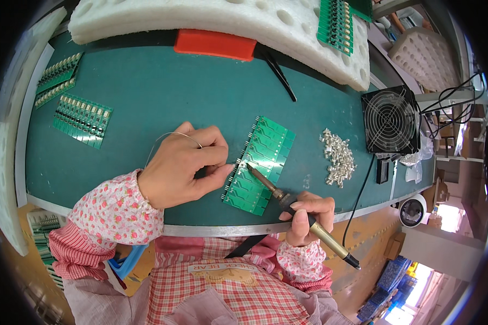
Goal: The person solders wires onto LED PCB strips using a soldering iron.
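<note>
A green circuit board panel [264, 157] lies tilted on the bench, with a row of pins along its left edge. My right hand [311, 214] grips a soldering iron [287, 202] like a pen, and the iron's tip meets the board near its left edge. Beside that edge is my left hand [187, 162], its fingers curled and thumb and forefinger close to the tip. A thin solder wire [160, 140] loops over the back of this hand and runs into its fingers; the wire's end is hidden.
Small metallic parts [338, 157] are piled to the right, near a black fan [390, 120]. Black tweezers [279, 76] and a red tray [215, 44] lie toward the back, before white foam [200, 15]. More populated boards [83, 119] rest at left.
</note>
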### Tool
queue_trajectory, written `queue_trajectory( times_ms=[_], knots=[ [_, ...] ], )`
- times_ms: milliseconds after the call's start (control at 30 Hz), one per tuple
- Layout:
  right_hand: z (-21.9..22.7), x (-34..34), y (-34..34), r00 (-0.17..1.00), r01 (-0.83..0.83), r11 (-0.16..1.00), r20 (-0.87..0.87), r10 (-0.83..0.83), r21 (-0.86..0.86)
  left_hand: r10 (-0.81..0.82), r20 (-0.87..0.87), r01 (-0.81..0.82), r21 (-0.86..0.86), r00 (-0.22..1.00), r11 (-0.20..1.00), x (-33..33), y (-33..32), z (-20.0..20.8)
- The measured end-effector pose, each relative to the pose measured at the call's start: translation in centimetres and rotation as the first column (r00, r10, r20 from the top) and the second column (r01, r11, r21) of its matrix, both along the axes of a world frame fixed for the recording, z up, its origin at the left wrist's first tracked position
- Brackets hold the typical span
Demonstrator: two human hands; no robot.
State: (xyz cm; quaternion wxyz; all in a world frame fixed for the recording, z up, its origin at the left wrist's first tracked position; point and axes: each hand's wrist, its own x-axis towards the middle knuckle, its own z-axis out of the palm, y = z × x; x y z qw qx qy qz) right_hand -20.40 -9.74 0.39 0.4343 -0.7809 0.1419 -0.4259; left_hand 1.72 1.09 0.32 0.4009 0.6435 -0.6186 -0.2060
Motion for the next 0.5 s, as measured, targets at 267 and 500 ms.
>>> queue_trajectory(
  times_ms=[267,500],
  knots=[
    [0.08,-0.03,-0.08,0.999,-0.026,1.000,-0.026,0.027,0.010,-0.017,0.049,0.019,-0.047,0.999,0.999,-0.21,-0.27,-0.05],
    [0.33,-0.02,-0.01,0.999,-0.008,0.994,-0.051,0.013,0.108,0.006,0.091,0.000,-0.071,0.996,0.997,-0.37,-0.42,-0.25]
  ],
)
